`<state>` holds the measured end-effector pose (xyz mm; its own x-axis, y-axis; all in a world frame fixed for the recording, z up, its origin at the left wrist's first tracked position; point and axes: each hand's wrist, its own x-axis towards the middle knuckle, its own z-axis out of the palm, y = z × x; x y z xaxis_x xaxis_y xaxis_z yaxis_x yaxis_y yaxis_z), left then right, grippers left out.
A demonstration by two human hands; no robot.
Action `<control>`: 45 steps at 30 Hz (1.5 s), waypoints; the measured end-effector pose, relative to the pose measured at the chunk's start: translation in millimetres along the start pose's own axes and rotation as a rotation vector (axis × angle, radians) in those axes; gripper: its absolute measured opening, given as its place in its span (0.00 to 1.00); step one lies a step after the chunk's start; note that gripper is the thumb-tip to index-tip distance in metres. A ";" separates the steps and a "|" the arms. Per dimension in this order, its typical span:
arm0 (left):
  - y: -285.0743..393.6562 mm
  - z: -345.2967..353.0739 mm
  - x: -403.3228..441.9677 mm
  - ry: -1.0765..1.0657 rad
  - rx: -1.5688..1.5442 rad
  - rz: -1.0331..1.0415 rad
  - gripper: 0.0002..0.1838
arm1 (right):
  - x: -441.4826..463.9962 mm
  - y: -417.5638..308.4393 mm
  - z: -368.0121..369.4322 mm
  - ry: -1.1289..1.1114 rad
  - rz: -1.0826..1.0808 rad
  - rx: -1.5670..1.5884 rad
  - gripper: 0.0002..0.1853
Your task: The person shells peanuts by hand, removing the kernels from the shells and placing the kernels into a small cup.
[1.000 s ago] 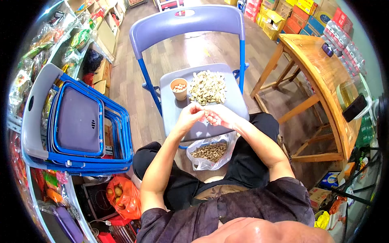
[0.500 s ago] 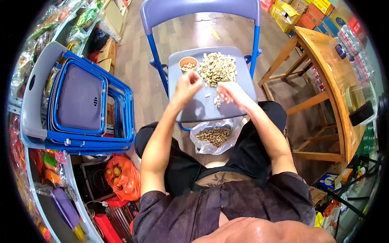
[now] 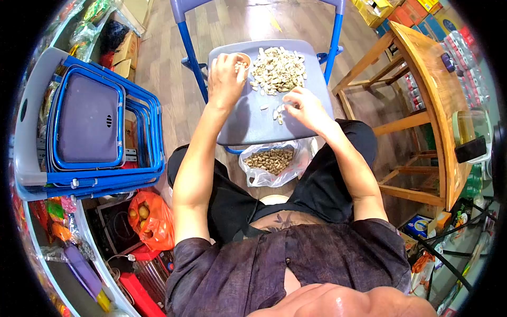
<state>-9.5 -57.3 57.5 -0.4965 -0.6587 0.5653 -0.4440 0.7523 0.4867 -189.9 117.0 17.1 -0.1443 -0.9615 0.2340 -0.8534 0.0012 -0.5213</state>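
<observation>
My left hand (image 3: 227, 82) is at the paper cup (image 3: 246, 57) on the chair seat (image 3: 253, 129), its bent fingers hiding most of the cup. Peanut kernels (image 3: 240, 66) show beside the fingertips; whatever the hand grips is hidden. At the right of the seat, my right hand (image 3: 306, 110) has its thumb and fingers curled in at a pale peanut shell (image 3: 281, 107). A few loose shells lie just below its fingertips. Beyond it is a heap of peanut shells (image 3: 278, 71). Under the seat's front edge, a clear plastic bag (image 3: 256, 177) holds unshelled peanuts (image 3: 269, 160).
Folded blue chairs (image 3: 87, 119) lean at the left beside packed shelves. Below them is a red bag (image 3: 158, 227) with round produce. A wooden table (image 3: 422, 79) stands at the right, with a phone (image 3: 470, 150) and a container on it. Boxes are at the back right.
My hands have moved apart from their earlier meeting over the seat. The left has gone up and left to the cup; the right stays by the loose shells. The view has shifted.
</observation>
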 end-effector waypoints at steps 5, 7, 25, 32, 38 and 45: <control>17.0 -1.3 -31.5 -0.105 -0.113 0.056 0.08 | -11.3 -22.9 21.9 -0.102 -0.195 -0.042 0.10; 20.4 -1.7 -39.6 -0.166 -0.159 0.062 0.07 | -8.8 -19.4 30.4 -0.110 -0.173 -0.100 0.08; 20.1 8.1 -71.5 -0.486 -0.997 -0.432 0.13 | 7.4 -23.5 -5.6 -0.292 0.484 1.515 0.10; 30.3 7.5 -71.4 -0.478 -1.319 -0.508 0.13 | 12.5 -41.1 -7.7 -0.352 0.499 1.585 0.10; 34.0 5.8 -67.3 -0.451 -1.299 -0.493 0.13 | 14.0 -42.4 -7.1 -0.380 0.510 1.545 0.11; 34.4 6.4 -67.4 -0.479 -1.329 -0.489 0.10 | 11.8 -40.7 -2.4 -0.408 0.541 1.507 0.12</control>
<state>3.9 12.9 31.9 -0.8111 -0.5839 0.0332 0.2202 -0.2524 0.9422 -158.1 106.2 43.0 0.0964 -0.9428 -0.3191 0.5070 0.3224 -0.7994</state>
